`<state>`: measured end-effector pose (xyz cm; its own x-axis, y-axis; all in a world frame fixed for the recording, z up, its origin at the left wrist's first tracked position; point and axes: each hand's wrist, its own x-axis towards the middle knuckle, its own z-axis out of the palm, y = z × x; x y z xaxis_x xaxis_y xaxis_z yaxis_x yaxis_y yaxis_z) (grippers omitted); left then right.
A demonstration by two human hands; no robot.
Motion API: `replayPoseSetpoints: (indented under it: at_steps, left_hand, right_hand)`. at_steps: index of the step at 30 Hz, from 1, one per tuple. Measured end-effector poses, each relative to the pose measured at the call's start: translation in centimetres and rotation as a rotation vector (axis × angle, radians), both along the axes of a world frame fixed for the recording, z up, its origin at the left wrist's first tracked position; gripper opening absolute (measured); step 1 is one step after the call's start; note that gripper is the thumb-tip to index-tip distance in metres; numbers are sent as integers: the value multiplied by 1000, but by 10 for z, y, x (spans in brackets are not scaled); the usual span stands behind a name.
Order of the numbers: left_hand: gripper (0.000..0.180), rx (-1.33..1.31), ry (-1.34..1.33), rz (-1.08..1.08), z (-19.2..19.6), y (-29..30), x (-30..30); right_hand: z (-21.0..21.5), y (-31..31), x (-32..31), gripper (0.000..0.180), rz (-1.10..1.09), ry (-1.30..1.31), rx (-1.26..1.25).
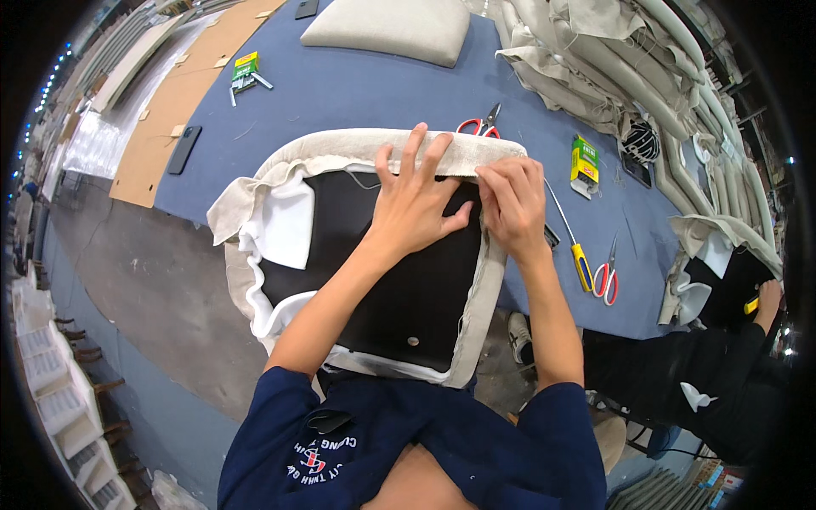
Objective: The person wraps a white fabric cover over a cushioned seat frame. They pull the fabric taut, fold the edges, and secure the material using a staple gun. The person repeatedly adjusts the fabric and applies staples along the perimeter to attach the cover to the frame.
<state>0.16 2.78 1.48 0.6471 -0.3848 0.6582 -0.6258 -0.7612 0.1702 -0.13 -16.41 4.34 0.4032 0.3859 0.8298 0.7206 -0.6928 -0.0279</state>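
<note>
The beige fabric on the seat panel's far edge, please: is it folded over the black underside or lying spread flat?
Folded over: the beige fabric wraps that edge, pressed by the left hand.

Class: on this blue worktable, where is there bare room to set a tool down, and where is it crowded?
Free: the blue table between the green box, the beige cushion and the seat pad. Crowded: right of the right hand, with screwdriver, scissors and stacked covers.

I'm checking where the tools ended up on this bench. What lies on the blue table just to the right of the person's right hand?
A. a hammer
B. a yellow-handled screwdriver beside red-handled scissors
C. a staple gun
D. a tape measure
B: a yellow-handled screwdriver lies on the blue table next to red-handled scissors, just right of the right hand, which rests on the beige seat cushion.
</note>
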Motion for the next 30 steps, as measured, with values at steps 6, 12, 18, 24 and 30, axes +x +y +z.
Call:
replayPoseSetpoints:
  at_steps: [6, 12, 18, 24, 30]
  left_hand:
    - [19, -112, -255, -74, 19, 22, -19]
    - [50, -299, -424, -239, 59, 42, -15]
    - [41, 29, -349, -175, 87, 44, -9]
    - [37, 268, -383, -221, 94, 58, 3]
    - [30, 381, -265, -241, 105, 58, 6]
  right_hand:
    - [33, 20, -25, 30, 49, -98, -14]
    - [49, 30, -42, 28, 61, -153, -28]
    - [50, 33, -38, 30, 53, -147, -72]
    - [40, 37, -36, 34, 63, -39, 118]
    - [35, 36, -46, 36, 9, -29, 10]
